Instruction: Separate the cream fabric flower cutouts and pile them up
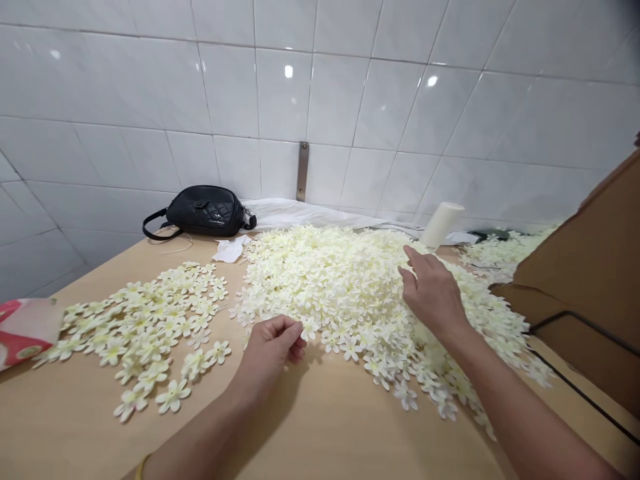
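Head view: left hand (270, 347) is pinched, apparently on a flower (310, 327), beside the pile (340, 287); right hand (434, 293) is spread above it. Light grip is advised.

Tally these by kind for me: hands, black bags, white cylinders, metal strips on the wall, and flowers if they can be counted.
Left hand, right hand: 2
Black bag: 1
White cylinder: 1
Metal strip: 1
Flowers: too many to count
Total without flowers: 5

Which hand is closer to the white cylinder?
Right. The right hand is just in front of the white cylinder; the left hand is farther off, to the left.
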### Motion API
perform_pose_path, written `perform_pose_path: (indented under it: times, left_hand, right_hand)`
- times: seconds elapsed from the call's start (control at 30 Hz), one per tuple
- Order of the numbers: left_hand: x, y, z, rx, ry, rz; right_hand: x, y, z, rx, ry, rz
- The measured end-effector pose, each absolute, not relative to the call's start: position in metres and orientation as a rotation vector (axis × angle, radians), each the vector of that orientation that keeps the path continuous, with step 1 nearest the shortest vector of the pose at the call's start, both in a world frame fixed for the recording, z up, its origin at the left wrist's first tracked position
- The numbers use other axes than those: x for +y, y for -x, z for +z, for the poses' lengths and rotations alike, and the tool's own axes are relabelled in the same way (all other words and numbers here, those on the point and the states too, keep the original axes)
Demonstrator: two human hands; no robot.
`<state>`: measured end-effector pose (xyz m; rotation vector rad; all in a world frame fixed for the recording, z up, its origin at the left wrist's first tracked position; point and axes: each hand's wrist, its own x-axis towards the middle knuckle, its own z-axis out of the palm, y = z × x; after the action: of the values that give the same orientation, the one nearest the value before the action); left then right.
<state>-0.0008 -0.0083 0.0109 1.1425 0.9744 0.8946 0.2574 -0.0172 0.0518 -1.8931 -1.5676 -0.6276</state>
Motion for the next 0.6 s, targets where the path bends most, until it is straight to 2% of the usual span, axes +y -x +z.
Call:
perform_pose_path:
  times: [0.07, 0.17, 0.3, 0.6]
  left_hand:
    - [-0.009, 0.000, 0.010, 0.986, -1.150, 0.913]
    - [-0.009, 0.000, 0.007, 0.959, -1.183, 0.936]
    - [-0.008, -0.001, 0.001, 0.910, -1.162, 0.946]
    - [-0.009, 0.000, -0.005, 0.747, -0.943, 0.849]
  right_hand:
    - [-0.025, -0.230, 0.048, -1.639, 1.726, -0.530]
    - [-0.039, -0.178, 0.041, -1.788, 1.456, -0.194]
    - [-0.050, -0.135, 0.026, -1.942, 1.373, 0.144]
    - [-0.050, -0.132, 0.004, -1.826, 1.425, 0.326]
